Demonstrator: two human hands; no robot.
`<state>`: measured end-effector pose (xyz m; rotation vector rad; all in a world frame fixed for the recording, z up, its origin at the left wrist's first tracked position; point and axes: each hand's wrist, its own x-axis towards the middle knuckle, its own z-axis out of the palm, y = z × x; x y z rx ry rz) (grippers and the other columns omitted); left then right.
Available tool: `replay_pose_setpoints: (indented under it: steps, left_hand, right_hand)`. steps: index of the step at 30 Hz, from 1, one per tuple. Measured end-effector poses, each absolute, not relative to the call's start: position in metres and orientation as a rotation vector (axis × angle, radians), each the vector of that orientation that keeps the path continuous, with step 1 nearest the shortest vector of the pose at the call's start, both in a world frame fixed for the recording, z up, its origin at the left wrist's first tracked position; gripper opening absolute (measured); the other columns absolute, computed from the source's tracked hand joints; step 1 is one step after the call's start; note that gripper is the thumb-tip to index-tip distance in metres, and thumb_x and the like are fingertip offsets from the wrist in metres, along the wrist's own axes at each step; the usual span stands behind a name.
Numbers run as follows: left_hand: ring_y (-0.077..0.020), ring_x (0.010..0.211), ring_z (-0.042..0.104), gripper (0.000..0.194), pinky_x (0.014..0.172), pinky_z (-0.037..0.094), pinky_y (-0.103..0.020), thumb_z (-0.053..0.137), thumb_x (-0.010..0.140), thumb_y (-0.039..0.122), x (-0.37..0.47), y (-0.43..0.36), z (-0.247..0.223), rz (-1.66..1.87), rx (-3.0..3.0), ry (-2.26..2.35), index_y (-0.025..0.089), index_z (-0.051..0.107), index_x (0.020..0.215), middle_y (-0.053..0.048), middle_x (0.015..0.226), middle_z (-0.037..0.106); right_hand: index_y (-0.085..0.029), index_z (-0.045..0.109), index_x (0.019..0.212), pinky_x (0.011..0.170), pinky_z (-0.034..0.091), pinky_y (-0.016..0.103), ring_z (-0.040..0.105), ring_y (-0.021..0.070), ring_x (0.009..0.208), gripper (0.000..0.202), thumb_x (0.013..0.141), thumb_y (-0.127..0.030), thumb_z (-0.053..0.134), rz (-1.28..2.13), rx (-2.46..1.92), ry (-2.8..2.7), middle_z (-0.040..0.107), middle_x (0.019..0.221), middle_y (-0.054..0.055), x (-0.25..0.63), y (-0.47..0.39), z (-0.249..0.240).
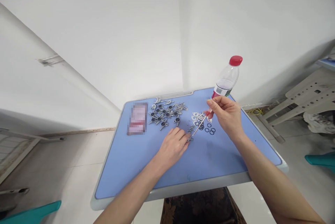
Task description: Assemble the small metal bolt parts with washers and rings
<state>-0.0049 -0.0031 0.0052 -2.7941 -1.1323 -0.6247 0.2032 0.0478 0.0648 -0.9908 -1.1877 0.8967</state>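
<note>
My left hand (pixel 174 144) rests on the blue table (pixel 146 168), its fingers closed on a small metal part (pixel 189 140). My right hand (pixel 226 114) holds a thin screwdriver (pixel 200 125) with a red handle; its shaft slants down left, the tip close to the metal part. Small metal balls (pixel 192 128) lie just beyond my left fingertips. Black rubber rings (pixel 209 129) and flat metal plates (pixel 198 116) are spread below and left of my right hand. Several metal parts with black round centres (pixel 163 112) are piled beyond my left hand.
A clear bottle with a red cap (pixel 227 77) stands at the table's back right. A pixelated pinkish rectangle (pixel 138 118) lies at the back left. The white wall (pixel 146 42) rises behind the table; teal stools (pixel 39 213) show at both sides.
</note>
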Motion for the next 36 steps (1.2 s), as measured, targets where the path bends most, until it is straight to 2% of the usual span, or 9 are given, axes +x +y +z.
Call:
replay_pose_setpoints:
  steps: [6, 13, 15, 19, 24, 27, 32, 36]
  left_hand:
    - [-0.0206, 0.079, 0.055, 0.018, 0.068, 0.044, -0.034, 0.057, 0.093, 0.028, -0.0044, -0.0045, 0.0037, -0.598, -2.828, -1.227, 0.016, 0.064, 0.105, -0.004, 0.081, 0.059]
    - [-0.0223, 0.083, 0.056, 0.035, 0.071, 0.044, -0.037, 0.070, 0.083, 0.039, -0.0064, -0.0054, 0.0062, -0.633, -2.917, -1.342, 0.019, 0.062, 0.112, -0.004, 0.088, 0.063]
    - [-0.0229, 0.085, 0.057, 0.035, 0.073, 0.044, -0.037, 0.073, 0.081, 0.035, -0.0058, -0.0062, 0.0078, -0.638, -2.931, -1.391, 0.020, 0.061, 0.110, -0.004, 0.091, 0.063]
    - [-0.0223, 0.084, 0.057, 0.021, 0.075, 0.044, -0.038, 0.070, 0.079, 0.021, -0.0038, -0.0072, 0.0080, -0.694, -2.907, -1.522, 0.018, 0.059, 0.096, -0.004, 0.090, 0.063]
    - [-0.0203, 0.080, 0.057, 0.004, 0.073, 0.043, -0.035, 0.060, 0.086, 0.017, -0.0045, -0.0060, 0.0036, -0.777, -2.904, -1.437, 0.019, 0.057, 0.088, -0.003, 0.085, 0.063]
    - [-0.0196, 0.080, 0.057, 0.005, 0.072, 0.041, -0.034, 0.055, 0.090, 0.014, -0.0077, -0.0045, 0.0019, -0.822, -2.874, -1.291, 0.019, 0.058, 0.091, -0.004, 0.085, 0.065]
    - [-0.0204, 0.084, 0.058, 0.016, 0.079, 0.044, -0.037, 0.058, 0.087, 0.010, -0.0128, -0.0018, 0.0035, -0.858, -2.808, -1.191, 0.017, 0.058, 0.101, -0.006, 0.093, 0.068]
    - [-0.0227, 0.093, 0.061, 0.017, 0.086, 0.047, -0.041, 0.059, 0.085, 0.010, -0.0129, -0.0005, 0.0076, -0.929, -2.758, -1.274, 0.018, 0.059, 0.100, -0.007, 0.100, 0.068]
  right_hand:
    - [-0.018, 0.060, 0.069, 0.046, 0.051, 0.024, 0.056, 0.0101, 0.040, 0.031, 0.077, -0.045, 0.075, 0.902, -0.997, -1.185, 0.060, 0.050, -0.004, 0.2042, 0.0501, 0.0631]
    - [-0.018, 0.060, 0.069, 0.042, 0.049, 0.023, 0.056, 0.0104, 0.041, 0.031, 0.077, -0.044, 0.075, 0.915, -1.029, -1.162, 0.060, 0.051, -0.004, 0.2048, 0.0518, 0.0635]
    - [-0.018, 0.060, 0.069, 0.041, 0.049, 0.023, 0.056, 0.0103, 0.041, 0.030, 0.076, -0.043, 0.075, 0.920, -1.034, -1.149, 0.059, 0.051, -0.004, 0.2051, 0.0517, 0.0647]
    - [-0.019, 0.061, 0.068, 0.041, 0.050, 0.024, 0.056, 0.0103, 0.040, 0.028, 0.076, -0.041, 0.076, 0.932, -1.048, -1.123, 0.058, 0.052, -0.004, 0.2069, 0.0522, 0.0666]
    - [-0.019, 0.061, 0.068, 0.050, 0.058, 0.029, 0.057, 0.0108, 0.041, 0.027, 0.076, -0.040, 0.076, 0.942, -1.072, -1.098, 0.057, 0.052, -0.005, 0.2088, 0.0528, 0.0675]
    - [-0.020, 0.061, 0.068, 0.047, 0.058, 0.028, 0.057, 0.0116, 0.042, 0.026, 0.076, -0.039, 0.076, 0.958, -1.082, -1.099, 0.057, 0.051, -0.004, 0.2087, 0.0520, 0.0687]
    - [-0.020, 0.062, 0.069, 0.040, 0.053, 0.026, 0.058, 0.0125, 0.042, 0.024, 0.077, -0.038, 0.075, 0.993, -1.091, -1.106, 0.059, 0.051, -0.003, 0.2082, 0.0520, 0.0675]
    - [-0.020, 0.064, 0.070, 0.047, 0.057, 0.028, 0.057, 0.0115, 0.042, 0.021, 0.078, -0.036, 0.075, 0.989, -1.114, -1.108, 0.060, 0.054, -0.003, 0.2084, 0.0542, 0.0614]
